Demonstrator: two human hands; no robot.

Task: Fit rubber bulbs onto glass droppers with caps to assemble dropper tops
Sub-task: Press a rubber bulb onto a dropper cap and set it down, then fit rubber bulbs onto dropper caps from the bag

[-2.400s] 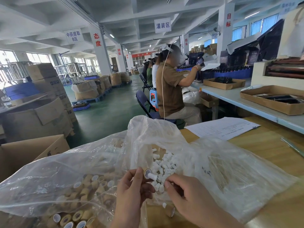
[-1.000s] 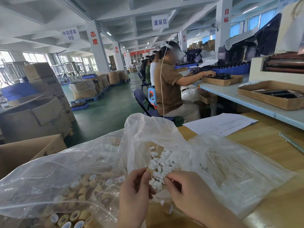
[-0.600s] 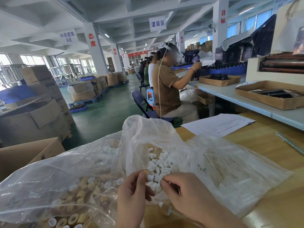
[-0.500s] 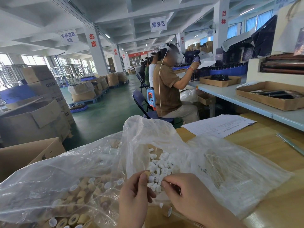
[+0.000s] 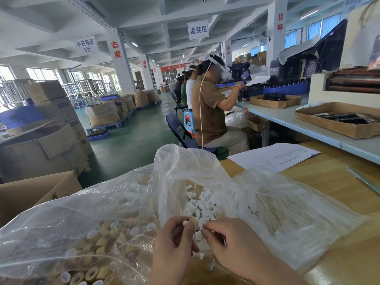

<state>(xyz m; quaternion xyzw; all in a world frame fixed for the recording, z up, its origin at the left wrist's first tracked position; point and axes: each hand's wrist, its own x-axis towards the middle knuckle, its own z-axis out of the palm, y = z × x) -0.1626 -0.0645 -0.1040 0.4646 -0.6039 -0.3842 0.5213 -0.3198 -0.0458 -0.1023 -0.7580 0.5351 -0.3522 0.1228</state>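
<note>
The left hand (image 5: 174,241) pinches a tan cylindrical cap (image 5: 193,223) with a white rubber bulb (image 5: 184,223); the right hand (image 5: 236,243) apparently pinches a clear glass dropper (image 5: 199,228), which needs straight insertion next.

Far beyond the left grip (image 5: 174,241) and high overhead, a white hanging sign (image 5: 86,45) reads "中药提取 B区" in blue. Just right of it, a white pillar (image 5: 116,50) carries the red characters "态度". Straight ahead, high above both grips, a second hanging sign (image 5: 198,29) reads "灌装区" in blue. Far beyond the right grip (image 5: 232,243), up and rightward, a nearer pillar (image 5: 280,22) bears red "目标". Two distant pillars carry smaller red characters: "团队" on one (image 5: 145,64), and what seems to be "信念" on the other (image 5: 228,50). Just beyond the right grip, the dark handwriting (image 5: 253,210) on the plastic bag (image 5: 287,212) is too blurred to read. Farther off, the print on the paper sheet (image 5: 273,156) lying on the bench (image 5: 329,182) is too small to read.
</note>
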